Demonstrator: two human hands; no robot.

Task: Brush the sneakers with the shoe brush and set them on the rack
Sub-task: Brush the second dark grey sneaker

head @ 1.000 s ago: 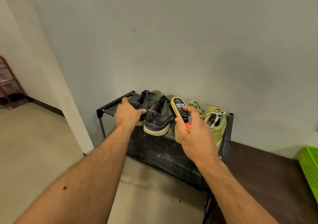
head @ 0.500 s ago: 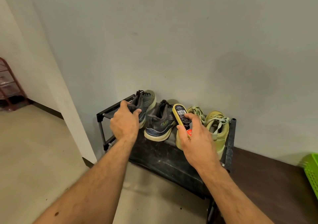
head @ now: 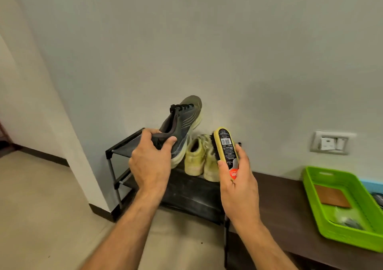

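My left hand (head: 151,166) grips a dark grey sneaker (head: 182,124) by its heel collar and holds it in the air above the black shoe rack (head: 122,147), toe pointing up towards the wall. My right hand (head: 238,189) holds a yellow shoe brush (head: 224,145) upright, its black bristles facing left towards the sneaker. A pair of pale yellow sneakers (head: 196,157) stands on the rack's top shelf between the lifted shoe and the brush. The second grey sneaker is hidden from view.
The rack stands against a grey wall. A dark brown bench (head: 286,203) runs along to its right and carries a green plastic basket (head: 315,203) with a brown pad inside. A wall socket (head: 331,142) sits above the bench. Beige floor lies to the left.
My left hand has lifted the grey sneaker off the rack's top shelf and tilted its toe upward. My right hand has raised the brush and turned it upright beside the shoe.
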